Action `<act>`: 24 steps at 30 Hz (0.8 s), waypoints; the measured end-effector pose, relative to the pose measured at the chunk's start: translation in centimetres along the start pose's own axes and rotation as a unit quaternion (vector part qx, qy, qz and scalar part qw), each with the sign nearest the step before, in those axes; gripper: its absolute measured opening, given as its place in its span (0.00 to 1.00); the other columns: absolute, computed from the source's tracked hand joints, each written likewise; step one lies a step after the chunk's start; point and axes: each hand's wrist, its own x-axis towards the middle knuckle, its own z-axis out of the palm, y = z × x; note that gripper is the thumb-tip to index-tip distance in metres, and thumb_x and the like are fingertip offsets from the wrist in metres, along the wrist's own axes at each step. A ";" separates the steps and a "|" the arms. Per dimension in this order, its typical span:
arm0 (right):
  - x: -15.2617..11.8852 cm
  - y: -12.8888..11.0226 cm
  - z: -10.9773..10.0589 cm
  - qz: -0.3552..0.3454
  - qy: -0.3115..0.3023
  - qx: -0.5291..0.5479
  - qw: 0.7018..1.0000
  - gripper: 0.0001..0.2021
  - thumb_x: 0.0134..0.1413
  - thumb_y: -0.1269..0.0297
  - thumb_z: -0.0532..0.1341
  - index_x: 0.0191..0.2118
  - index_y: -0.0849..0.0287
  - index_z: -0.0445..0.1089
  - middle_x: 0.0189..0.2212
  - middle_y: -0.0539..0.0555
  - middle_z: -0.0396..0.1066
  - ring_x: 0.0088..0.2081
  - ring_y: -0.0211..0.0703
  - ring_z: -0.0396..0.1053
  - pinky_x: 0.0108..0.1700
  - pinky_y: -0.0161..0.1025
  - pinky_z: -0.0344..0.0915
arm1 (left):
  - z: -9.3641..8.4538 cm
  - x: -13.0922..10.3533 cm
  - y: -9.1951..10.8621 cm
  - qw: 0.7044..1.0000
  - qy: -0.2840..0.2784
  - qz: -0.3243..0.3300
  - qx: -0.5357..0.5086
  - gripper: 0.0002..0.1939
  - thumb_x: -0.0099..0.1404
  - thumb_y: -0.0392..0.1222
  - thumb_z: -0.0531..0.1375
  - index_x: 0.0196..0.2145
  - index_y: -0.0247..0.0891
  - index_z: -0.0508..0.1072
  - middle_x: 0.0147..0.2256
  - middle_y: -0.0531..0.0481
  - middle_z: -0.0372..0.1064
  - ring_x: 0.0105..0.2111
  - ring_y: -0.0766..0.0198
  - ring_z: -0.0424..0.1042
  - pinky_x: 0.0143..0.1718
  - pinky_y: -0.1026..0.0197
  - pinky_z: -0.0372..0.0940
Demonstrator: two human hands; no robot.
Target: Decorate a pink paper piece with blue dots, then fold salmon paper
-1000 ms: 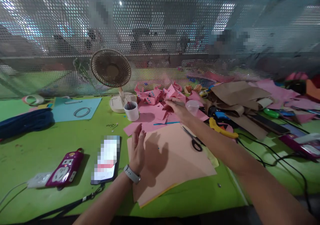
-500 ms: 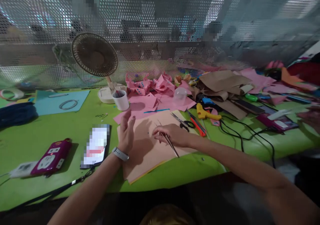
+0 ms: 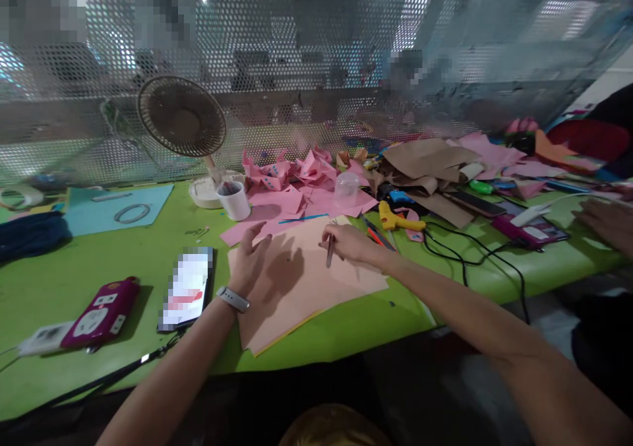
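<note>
Sheets of peach paper (image 3: 281, 301) lie on the green table, with a yellow edge showing beneath. My left hand (image 3: 248, 261) is over their left side, fingers apart, holding nothing. Over the right part of the sheets, my right hand (image 3: 346, 243) has its fingers closed on metal tweezers (image 3: 330, 251), which point down and are seen nearly end-on. A tiny dark speck (image 3: 288, 259) rests on the paper between the hands. The scissors are mostly hidden behind my right hand. A red cutter (image 3: 378, 236) lies just beyond my right wrist.
A phone (image 3: 186, 291) and a magenta power bank (image 3: 103, 311) lie left. Behind are a fan (image 3: 182, 116), white cup (image 3: 234, 200) and pink paper (image 3: 277, 203). A yellow glue gun (image 3: 399, 220) with black cable lies right. Another person's hand (image 3: 606, 222) is at far right.
My right hand has moved up and right with the tweezers, now covering most of the scissors. The tweezers have turned more upright. My left hand has lowered a little, its fingers leaning right.
</note>
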 end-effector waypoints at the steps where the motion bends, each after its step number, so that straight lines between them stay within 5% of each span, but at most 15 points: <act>1: 0.5 0.2 0.0 0.016 0.014 0.008 1.000 0.07 0.61 0.60 0.60 0.38 0.57 0.73 0.18 0.47 0.70 0.19 0.37 0.65 0.27 0.33 0.54 | -0.1 -0.1 -0.1 0.999 -0.025 0.008 0.038 0.23 0.68 0.50 0.55 0.58 0.41 0.66 0.59 0.40 0.66 0.60 0.50 0.64 0.59 0.46 0.61; 6: 3.0 1.6 0.2 0.059 0.049 0.027 0.997 0.07 0.58 0.66 0.58 0.39 0.58 0.73 0.18 0.48 0.71 0.16 0.35 0.63 0.25 0.33 0.55 | -0.5 -1.0 -1.0 0.927 -0.173 0.062 0.327 0.25 0.69 0.41 0.50 0.62 0.36 0.63 0.65 0.32 0.56 0.67 0.44 0.53 0.65 0.35 0.45; 9: 4.6 2.2 0.5 0.072 0.052 0.033 0.995 0.07 0.55 0.69 0.58 0.37 0.59 0.74 0.17 0.48 0.71 0.16 0.36 0.63 0.25 0.33 0.55 | -0.7 -1.3 -1.3 0.888 -0.226 0.073 0.393 0.27 0.70 0.41 0.48 0.65 0.37 0.60 0.68 0.34 0.49 0.69 0.45 0.45 0.66 0.35 0.41; 19: 9.5 0.4 2.4 0.087 0.052 0.053 0.993 0.07 0.53 0.67 0.59 0.29 0.61 0.75 0.19 0.55 0.74 0.20 0.42 0.70 0.27 0.35 0.63 | -1.0 -0.7 -1.8 0.892 -0.241 0.097 0.369 0.28 0.72 0.51 0.48 0.66 0.42 0.59 0.69 0.38 0.49 0.69 0.46 0.46 0.66 0.37 0.42; 24: 11.0 -0.3 2.4 0.107 0.056 0.053 0.991 0.10 0.52 0.68 0.62 0.39 0.66 0.75 0.22 0.59 0.76 0.23 0.46 0.74 0.31 0.38 0.68 | -1.5 -0.3 -2.0 0.888 -0.249 0.094 0.374 0.29 0.72 0.50 0.48 0.67 0.41 0.57 0.69 0.38 0.48 0.69 0.48 0.47 0.67 0.39 0.43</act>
